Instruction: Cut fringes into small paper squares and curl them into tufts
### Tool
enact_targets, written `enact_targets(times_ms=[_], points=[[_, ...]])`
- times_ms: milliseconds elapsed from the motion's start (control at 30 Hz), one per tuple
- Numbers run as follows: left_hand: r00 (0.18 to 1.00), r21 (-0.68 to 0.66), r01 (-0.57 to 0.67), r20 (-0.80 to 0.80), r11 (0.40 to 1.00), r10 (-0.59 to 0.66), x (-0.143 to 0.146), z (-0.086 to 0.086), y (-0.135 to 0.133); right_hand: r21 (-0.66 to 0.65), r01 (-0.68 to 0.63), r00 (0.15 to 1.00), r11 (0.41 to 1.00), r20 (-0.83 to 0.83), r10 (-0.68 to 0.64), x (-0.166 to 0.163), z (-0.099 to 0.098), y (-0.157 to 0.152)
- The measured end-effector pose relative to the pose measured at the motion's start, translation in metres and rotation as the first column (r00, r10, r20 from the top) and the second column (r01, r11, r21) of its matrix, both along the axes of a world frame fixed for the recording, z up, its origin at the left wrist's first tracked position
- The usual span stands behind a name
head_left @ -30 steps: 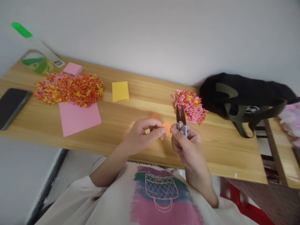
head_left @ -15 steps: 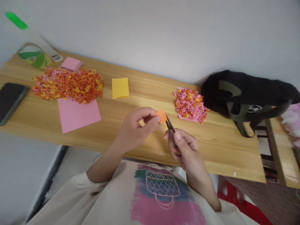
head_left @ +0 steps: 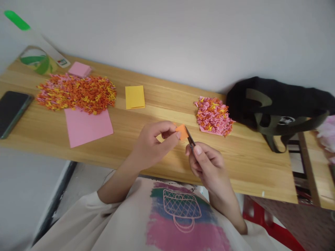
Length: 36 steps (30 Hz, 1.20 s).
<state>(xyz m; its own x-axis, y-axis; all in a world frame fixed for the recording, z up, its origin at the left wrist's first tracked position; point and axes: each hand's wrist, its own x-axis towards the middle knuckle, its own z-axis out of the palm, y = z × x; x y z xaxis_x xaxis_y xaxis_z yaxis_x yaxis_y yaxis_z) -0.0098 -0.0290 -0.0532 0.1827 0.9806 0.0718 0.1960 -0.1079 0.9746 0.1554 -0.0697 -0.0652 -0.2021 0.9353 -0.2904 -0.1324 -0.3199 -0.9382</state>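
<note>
Between thumb and fingers, my left hand (head_left: 159,141) pinches a small orange piece of paper (head_left: 182,131) above the front half of the table. My right hand (head_left: 206,164) is closed on dark scissors (head_left: 191,139), whose blades point up and to the left. The blade tips are at the right edge of the orange paper; the handles are mostly hidden by my fingers. Behind my hands lies a stack of yellow square paper (head_left: 135,97). To the right is a pile of pink and orange paper shreds (head_left: 214,115) on a pink sheet.
A larger heap of orange, yellow and pink shreds (head_left: 78,92) overlaps a pink sheet (head_left: 89,127) at left. Around it are a pink paper stack (head_left: 79,69), a roll of tape (head_left: 36,61), a green-tipped white stick (head_left: 47,45) and a phone (head_left: 13,111). A black bag (head_left: 274,101) lies right.
The scissor blades have closed together at the paper's edge. The orange paper has shifted slightly right in my left hand, and the whole view has moved a little.
</note>
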Motion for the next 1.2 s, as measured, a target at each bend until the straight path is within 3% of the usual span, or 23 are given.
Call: enact_targets(times_ms=[1200], points=[[0.996,0.033,-0.027,0.08,0.999,0.024,-0.0015,-0.0077,0.0011,-0.013,-0.03,0.999,0.999,-0.044,0.029,0.0004,0.0006,-0.0026]])
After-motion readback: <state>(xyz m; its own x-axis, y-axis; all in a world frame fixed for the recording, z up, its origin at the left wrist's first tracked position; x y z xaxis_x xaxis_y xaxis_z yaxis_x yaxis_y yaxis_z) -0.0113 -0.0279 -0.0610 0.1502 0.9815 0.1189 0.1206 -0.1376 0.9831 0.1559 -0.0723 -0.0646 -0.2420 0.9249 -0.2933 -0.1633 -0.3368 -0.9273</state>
